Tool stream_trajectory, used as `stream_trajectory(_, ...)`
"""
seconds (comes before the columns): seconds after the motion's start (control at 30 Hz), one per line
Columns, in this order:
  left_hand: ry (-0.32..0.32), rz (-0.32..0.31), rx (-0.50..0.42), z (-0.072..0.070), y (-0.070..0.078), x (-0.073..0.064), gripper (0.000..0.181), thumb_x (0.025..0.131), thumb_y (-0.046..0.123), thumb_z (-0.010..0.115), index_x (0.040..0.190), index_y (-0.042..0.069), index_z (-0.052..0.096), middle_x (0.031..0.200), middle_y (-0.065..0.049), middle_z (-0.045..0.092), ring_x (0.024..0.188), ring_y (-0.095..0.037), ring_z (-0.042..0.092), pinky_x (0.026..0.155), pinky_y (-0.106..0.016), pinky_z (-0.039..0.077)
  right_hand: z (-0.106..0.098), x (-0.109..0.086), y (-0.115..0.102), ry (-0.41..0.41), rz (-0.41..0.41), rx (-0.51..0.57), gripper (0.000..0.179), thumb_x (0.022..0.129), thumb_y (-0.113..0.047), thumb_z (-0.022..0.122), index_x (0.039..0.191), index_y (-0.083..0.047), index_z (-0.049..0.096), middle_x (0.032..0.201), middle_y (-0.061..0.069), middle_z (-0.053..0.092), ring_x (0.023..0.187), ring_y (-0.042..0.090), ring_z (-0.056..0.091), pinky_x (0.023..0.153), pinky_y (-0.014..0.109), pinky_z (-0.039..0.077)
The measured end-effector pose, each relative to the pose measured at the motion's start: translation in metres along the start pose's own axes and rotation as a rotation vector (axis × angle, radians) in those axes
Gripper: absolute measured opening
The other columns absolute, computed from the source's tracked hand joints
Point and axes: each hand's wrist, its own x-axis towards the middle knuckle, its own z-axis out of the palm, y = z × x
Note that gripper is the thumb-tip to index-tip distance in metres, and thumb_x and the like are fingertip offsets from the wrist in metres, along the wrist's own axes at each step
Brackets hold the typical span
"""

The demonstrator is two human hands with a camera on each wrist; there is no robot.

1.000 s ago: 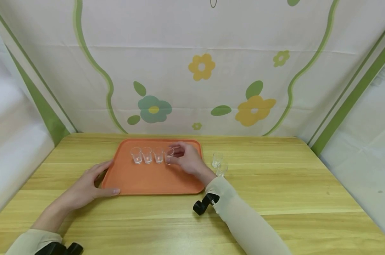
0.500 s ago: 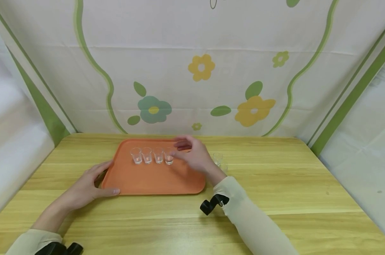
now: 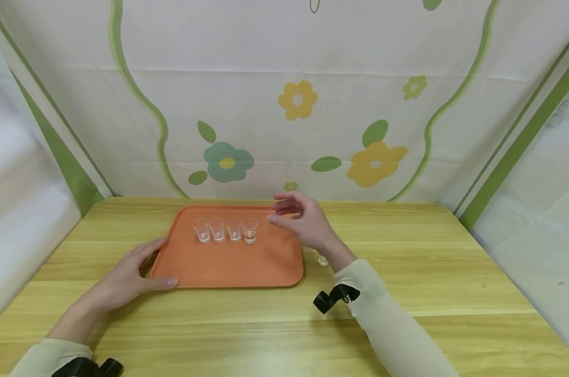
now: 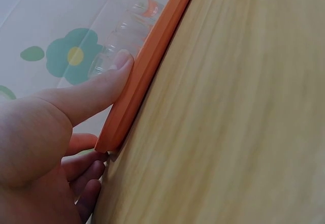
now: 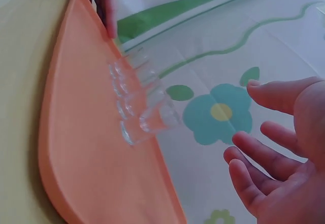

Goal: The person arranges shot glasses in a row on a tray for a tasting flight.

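Observation:
Several small clear shot glasses (image 3: 234, 230) stand upright in a row on the orange tray (image 3: 228, 267), toward its back. My left hand (image 3: 124, 277) grips the tray's front left corner, the thumb along the near rim and the fingers at the left side. In the left wrist view the thumb (image 4: 101, 87) lies on the rim while the other fingers reach around the corner. Above the tray's right side, my right hand (image 3: 308, 220) holds nothing, its fingers loosely bent and thumb apart. The rightmost glass (image 5: 157, 120) is left of that hand.
Right of the tray, another glass (image 3: 323, 260) shows only its base past my right wrist. The wooden table (image 3: 430, 262) reaches back to a white flowered cloth (image 3: 265, 131). A black wrist mount (image 3: 334, 298) juts from my right sleeve.
My right hand has let go of the rightmost glass and moved right and slightly up, now overlapping the loose glasses beside the tray. My left hand and the tray have stayed put.

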Motion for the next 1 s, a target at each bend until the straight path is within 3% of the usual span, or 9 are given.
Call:
stream_trajectory(0.3, 0.0, -0.004, 0.005, -0.002, -0.001, -0.001, 0.105, 0.09, 0.035, 0.087, 0.168, 0.001, 0.025, 0.168, -0.036, 0.023, 0.152, -0.062, 0.023, 0.112, -0.08, 0.03, -0.037, -0.005, 0.004, 0.032, -0.015, 0.001, 0.045, 0.096, -0.022, 0.081, 0.138, -0.018, 0.066, 0.132, 0.007, 0.073, 0.124, 0.025, 0.069, 0.101, 0.035, 0.056)
stream_trajectory(0.5, 0.0, -0.011, 0.012, -0.002, -0.002, 0.0, 0.106, 0.089, 0.037, 0.087, 0.168, 0.002, 0.026, 0.168, -0.035, 0.024, 0.152, -0.062, 0.023, 0.112, -0.081, 0.03, -0.057, -0.01, 0.016, 0.05, -0.013, -0.008, 0.047, 0.096, -0.021, 0.081, 0.139, -0.015, 0.065, 0.136, 0.015, 0.071, 0.126, 0.03, 0.068, 0.097, 0.025, 0.057)
stream_trajectory(0.8, 0.005, -0.011, 0.0, -0.001, -0.001, 0.0, 0.106, 0.088, 0.036, 0.087, 0.168, 0.002, 0.026, 0.169, -0.035, 0.023, 0.153, -0.062, 0.022, 0.114, -0.08, 0.028, -0.083, -0.027, 0.036, 0.05, -0.005, 0.013, 0.045, 0.096, -0.02, 0.081, 0.138, -0.013, 0.066, 0.129, 0.005, 0.073, 0.119, 0.02, 0.07, 0.096, 0.023, 0.058)
stream_trajectory(1.0, 0.003, -0.003, -0.001, -0.001, -0.001, -0.001, 0.104, 0.09, 0.03, 0.087, 0.168, 0.0, 0.024, 0.168, -0.037, 0.023, 0.151, -0.063, 0.023, 0.113, -0.08, 0.029, -0.094, -0.036, 0.045, 0.027, 0.013, 0.029, 0.042, 0.096, -0.017, 0.08, 0.135, -0.008, 0.066, 0.13, 0.016, 0.072, 0.114, 0.014, 0.071, 0.096, 0.024, 0.06)
